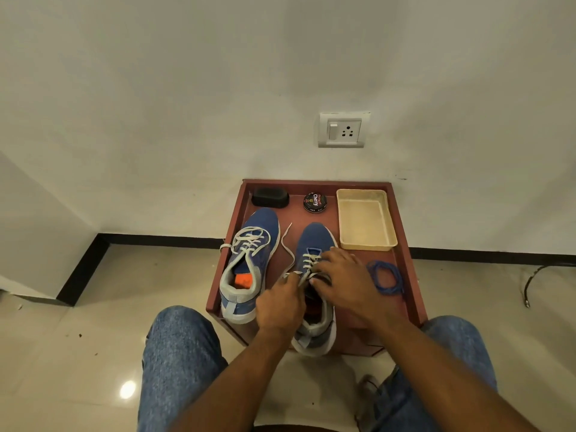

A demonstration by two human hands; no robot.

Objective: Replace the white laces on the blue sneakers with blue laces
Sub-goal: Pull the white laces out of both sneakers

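Blue sneakers [249, 244] white-laced — blue laces [386, 279] coiled beside.

Two sneakers [249, 263] side by side mid-table [408, 244], brush [270, 198] back-left corner, polish tin [315, 202] beside it, tray [366, 219] back-right, spare laces [386, 277] by right edge.

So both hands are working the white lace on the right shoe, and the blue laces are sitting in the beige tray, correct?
Not quite. The head view shows the blue laces lying coiled on the red table, in front of the beige tray, not in it. Both hands, left hand and right hand, are at the right shoe's white lace.

Bare tray floor [349, 269] between basket [364, 241] and blue laces [385, 277]; sneakers [249, 244] crowding left.
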